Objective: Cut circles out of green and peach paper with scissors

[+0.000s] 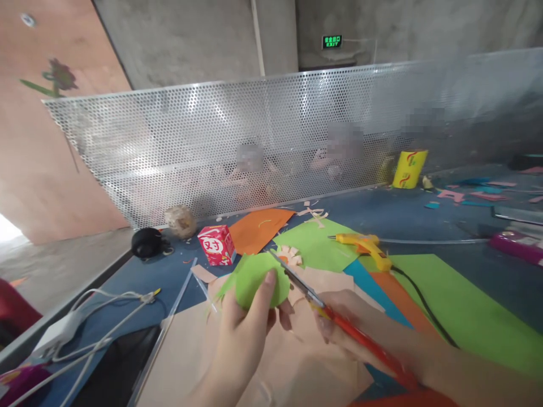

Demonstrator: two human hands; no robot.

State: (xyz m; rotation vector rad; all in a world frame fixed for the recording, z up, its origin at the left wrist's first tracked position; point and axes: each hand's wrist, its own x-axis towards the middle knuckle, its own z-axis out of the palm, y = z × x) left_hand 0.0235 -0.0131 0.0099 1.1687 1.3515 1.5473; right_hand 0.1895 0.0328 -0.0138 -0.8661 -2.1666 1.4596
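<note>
Between the thumb and fingers of my left hand [250, 316] is a rounded piece of green paper [257, 277]. My right hand [360, 322] grips a pair of scissors [307, 291] with red handles, its blades pointing up and left by the right edge of the green piece. Whether the blades touch the paper is hard to tell. Just behind them lies a small pale paper flower with an orange centre [291, 257]. Beneath both hands are pale peach paper sheets [186, 345].
A yellow glue gun [365, 246] with a black cord rests on green paper [322, 243] at the right. Ahead stand a red box [217, 245] and a perforated metal screen [220, 141]. White cables [102, 339] and a black ball-like object [146, 243] lie left. A yellow roll [409, 169] stands back right.
</note>
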